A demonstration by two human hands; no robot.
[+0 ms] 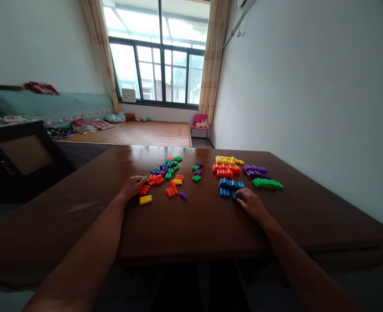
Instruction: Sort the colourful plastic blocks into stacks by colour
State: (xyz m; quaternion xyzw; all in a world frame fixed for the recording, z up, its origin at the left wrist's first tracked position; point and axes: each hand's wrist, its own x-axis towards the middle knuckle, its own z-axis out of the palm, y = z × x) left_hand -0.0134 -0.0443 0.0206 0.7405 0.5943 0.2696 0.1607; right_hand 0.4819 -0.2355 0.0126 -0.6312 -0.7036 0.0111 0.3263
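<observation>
On the left side of the table, my left hand point(135, 185) lies against a few orange plastic blocks point(143, 190), its fingers reaching over their far side. Two yellow blocks point(145, 199) lie just nearer to me. My right hand point(251, 201) has its thumb and fingers closed around a small blue block point(234, 195), at the near right corner of a blue block group point(230, 184). Mixed orange, green, purple and blue blocks point(168, 170) are scattered right of my left hand. A single purple block point(183, 196) lies between the hands.
Beyond the blue group, orange-red blocks point(225, 170) and yellow blocks point(227, 160) sit in rows. Purple blocks point(255, 170) and green blocks point(267, 183) lie right of them. The brown table point(191, 234) ends near my body. A white wall point(308, 86) runs along the right.
</observation>
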